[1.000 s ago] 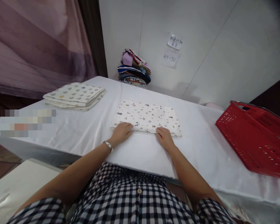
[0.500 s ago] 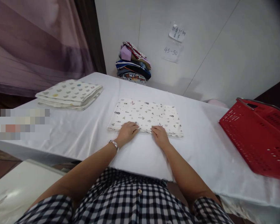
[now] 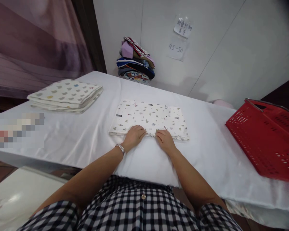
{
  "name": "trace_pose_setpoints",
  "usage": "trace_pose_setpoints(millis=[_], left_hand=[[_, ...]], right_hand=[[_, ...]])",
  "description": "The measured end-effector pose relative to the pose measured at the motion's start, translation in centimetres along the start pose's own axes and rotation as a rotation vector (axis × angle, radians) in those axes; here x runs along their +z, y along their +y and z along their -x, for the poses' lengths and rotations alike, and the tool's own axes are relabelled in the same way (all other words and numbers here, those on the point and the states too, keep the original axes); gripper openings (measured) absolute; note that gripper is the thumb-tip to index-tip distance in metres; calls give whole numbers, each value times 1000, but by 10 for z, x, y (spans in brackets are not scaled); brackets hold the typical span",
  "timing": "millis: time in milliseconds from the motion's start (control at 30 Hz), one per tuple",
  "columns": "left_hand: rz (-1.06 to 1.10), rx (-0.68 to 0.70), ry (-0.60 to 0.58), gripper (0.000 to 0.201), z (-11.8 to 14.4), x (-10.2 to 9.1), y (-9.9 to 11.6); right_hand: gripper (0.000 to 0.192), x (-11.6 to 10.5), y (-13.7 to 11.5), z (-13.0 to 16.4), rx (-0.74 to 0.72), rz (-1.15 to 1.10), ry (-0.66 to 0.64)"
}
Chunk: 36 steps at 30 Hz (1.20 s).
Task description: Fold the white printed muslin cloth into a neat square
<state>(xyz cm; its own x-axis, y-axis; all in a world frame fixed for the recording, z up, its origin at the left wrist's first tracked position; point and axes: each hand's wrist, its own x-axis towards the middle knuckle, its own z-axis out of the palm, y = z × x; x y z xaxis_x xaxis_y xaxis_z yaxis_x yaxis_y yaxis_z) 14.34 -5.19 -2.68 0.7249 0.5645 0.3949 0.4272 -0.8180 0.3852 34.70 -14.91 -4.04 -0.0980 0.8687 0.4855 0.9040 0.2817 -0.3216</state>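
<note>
Moved: both hands have slid closer together along the near edge of the folded cloth since a second ago; now they sit side by side near its middle.
Left hand (image 3: 134, 136): lies flat, palm down, on the near edge of the patterned cloth (image 3: 149, 118). Its fingers are stretched out and close together, pressing on the cloth, not gripping it. A silver watch (image 3: 120, 149) is on that wrist.
Right hand (image 3: 165, 140): also flat on the near edge, just beside the left hand. Its fingers are out and a little apart, resting on the cloth.
Cloth: white with tiny prints, folded into a neat rectangle, lying in the middle of the white table (image 3: 74, 138), right in front of the person.
Other stack: a second folded cloth pile (image 3: 66, 95) with little hearts sits far off to the left on the table.
Basket: a red basket (image 3: 267, 141) stands on the right side.
Back wall: a heap of colored clothes (image 3: 135, 64) leans by the wall, under two paper notes (image 3: 179, 38).
</note>
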Motion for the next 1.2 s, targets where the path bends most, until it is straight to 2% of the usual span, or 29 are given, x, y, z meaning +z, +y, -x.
trace_pose_setpoints(millis=[267, 500, 867, 1033, 1200], left_hand=[[-23, 20, -31, 24, 1, 1, -2], [-30, 23, -21, 26, 1, 1, 0], [-54, 55, -54, 22, -5, 5, 3], [-56, 72, -32, 22, -5, 7, 0], [-54, 91, -19, 25, -4, 7, -2]], right_hand=[[26, 1, 0, 1, 12, 15, -13], [28, 3, 0, 0, 16, 67, 17], [25, 5, 1, 2, 26, 62, -16], [27, -5, 7, 9, 16, 42, -19], [24, -29, 27, 29, 122, 52, 53]])
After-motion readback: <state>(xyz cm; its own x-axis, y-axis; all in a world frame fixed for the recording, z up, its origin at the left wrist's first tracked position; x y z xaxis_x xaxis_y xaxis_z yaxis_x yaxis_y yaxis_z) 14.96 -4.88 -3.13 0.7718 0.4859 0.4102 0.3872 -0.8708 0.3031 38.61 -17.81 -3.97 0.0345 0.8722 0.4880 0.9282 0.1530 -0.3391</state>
